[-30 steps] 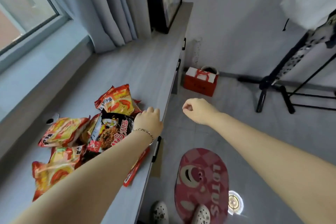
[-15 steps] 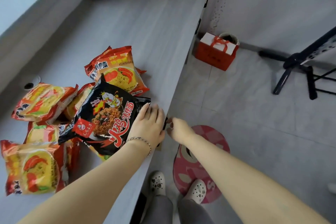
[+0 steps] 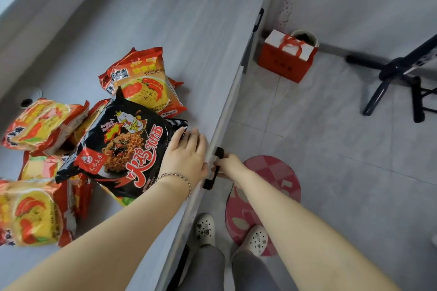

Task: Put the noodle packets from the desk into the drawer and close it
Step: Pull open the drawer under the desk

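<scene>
The right hand (image 3: pixel 228 165) had its fingers curled around the black bar handle (image 3: pixel 214 168) on the front of the grey desk (image 3: pixel 189 30), just under the near right edge. The drawer behind that handle looked not yet pulled out; no gap was visible. The left hand (image 3: pixel 186 151) lay flat and loosely spread on the desk top, its fingertips touching the right edge of the black crinkly plastic noodle packet (image 3: pixel 118 149); it held nothing.

The noodle packets were all on the desk top, in a loose heap at the near left side. I counted one black packet on top, and at least four red and yellow plastic noodle packets (image 3: pixel 142 82) around and under it: one farther away, one at the left, one at the near left, and one or more half hidden beneath. The exact number I could not tell.

In my judgement such packets are light and a little puffy, with a brittle noodle block inside, so a hard squeeze could break it. The film is smooth and probably slippery. A good hold would be across the flat body with spread fingers, or by a sealed end.

On the floor I saw one round pink mat (image 3: pixel 272 177), one red gift bag (image 3: pixel 287 64) and two white clogs (image 3: pixel 205 229).
</scene>
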`<state>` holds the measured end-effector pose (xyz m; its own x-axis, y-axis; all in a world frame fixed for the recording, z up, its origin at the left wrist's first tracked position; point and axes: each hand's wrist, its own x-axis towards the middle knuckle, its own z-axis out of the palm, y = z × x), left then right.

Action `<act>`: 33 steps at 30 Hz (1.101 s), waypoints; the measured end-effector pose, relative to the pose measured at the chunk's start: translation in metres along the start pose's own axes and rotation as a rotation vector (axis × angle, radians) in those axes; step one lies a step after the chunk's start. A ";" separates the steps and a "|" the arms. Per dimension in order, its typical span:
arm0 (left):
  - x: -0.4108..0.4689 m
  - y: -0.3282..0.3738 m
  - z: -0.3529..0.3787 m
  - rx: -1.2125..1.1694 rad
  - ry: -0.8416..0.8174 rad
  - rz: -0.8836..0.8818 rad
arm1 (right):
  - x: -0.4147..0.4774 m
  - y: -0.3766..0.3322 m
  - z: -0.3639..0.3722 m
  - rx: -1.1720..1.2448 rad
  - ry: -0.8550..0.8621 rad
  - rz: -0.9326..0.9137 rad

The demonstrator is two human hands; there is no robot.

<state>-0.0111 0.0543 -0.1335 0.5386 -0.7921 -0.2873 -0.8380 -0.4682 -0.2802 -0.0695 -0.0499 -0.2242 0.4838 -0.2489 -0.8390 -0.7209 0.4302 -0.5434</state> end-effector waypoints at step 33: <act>0.005 0.024 -0.024 0.016 -0.151 -0.142 | -0.114 0.065 -0.191 -1.735 0.417 -0.052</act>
<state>-0.0302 0.0293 -0.1196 0.6595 -0.6500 -0.3775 -0.7516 -0.5641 -0.3418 -0.2661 -0.1590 -0.1694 0.5739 -0.5316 -0.6229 -0.4896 -0.8325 0.2594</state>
